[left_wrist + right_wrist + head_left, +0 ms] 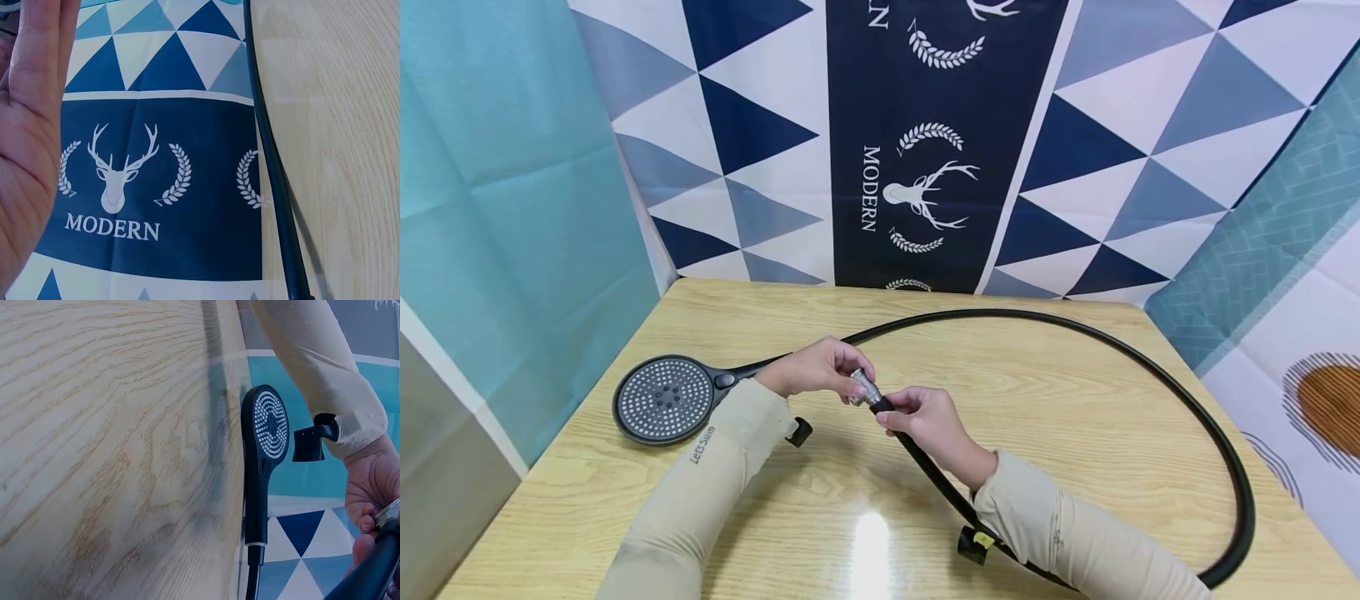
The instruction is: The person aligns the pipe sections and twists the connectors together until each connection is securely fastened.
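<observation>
Above the middle of the table, my left hand (pixel 816 367) pinches a silver metal fitting (pixel 867 387) between thumb and fingers. The fitting sits at the end of a black shower hose (pixel 936 479). Just below it, my right hand (pixel 934 425) grips the hose with thumb and fingertips. In the right wrist view, the fitting (pixel 389 512) is partly cut off by the frame edge. A black round shower head (pixel 664 400) with pale nozzles lies on the table left of my left forearm. The hose's other end joins its handle (pixel 256 515).
From the shower head the hose (pixel 1000 313) arcs across the back of the wooden table (pixel 1045 383) and round its right side. A patterned cloth (pixel 760 142) hangs behind the table. Black wrist-camera mounts (pixel 973 544) project below both sleeves.
</observation>
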The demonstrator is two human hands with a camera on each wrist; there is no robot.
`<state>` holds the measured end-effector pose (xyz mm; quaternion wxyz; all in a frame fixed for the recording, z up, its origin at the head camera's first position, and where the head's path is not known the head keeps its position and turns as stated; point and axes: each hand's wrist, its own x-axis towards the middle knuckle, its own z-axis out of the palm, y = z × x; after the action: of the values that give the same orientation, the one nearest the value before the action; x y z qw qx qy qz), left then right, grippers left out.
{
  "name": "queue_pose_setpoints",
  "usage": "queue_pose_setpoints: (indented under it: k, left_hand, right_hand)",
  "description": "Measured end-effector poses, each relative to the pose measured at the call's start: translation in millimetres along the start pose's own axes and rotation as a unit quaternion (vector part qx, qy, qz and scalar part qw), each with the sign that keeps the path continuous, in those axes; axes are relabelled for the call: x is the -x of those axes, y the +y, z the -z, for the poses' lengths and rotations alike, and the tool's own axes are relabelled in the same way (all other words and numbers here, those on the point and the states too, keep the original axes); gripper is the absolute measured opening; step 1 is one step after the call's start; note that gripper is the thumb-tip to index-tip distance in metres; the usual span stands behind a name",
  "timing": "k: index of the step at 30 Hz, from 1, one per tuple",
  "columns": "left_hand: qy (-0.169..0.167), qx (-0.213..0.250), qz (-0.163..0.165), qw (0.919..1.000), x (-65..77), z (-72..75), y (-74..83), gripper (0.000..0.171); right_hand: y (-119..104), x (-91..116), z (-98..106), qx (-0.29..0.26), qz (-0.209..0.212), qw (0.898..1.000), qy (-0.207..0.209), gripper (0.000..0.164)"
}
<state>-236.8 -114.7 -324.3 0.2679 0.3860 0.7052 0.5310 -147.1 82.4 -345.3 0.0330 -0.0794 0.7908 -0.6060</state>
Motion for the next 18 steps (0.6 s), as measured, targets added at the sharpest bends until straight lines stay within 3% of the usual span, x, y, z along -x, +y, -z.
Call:
queue_pose_setpoints:
  k: [12, 18]
  left_hand:
    - [0.001, 0.002, -0.003, 1.0, 1.4, 0.6, 0.6, 0.016]
    - [-0.004, 0.01, -0.011, 0.9999, 3.6, 1.7, -1.0, 0.017]
  right_hand:
    - [0.9, -2.3, 1.6, 0.023, 0.029, 0.997, -0.063, 0.021]
    - [5.2, -3.2, 3.6, -0.013, 0.021, 0.994, -0.108, 0.025]
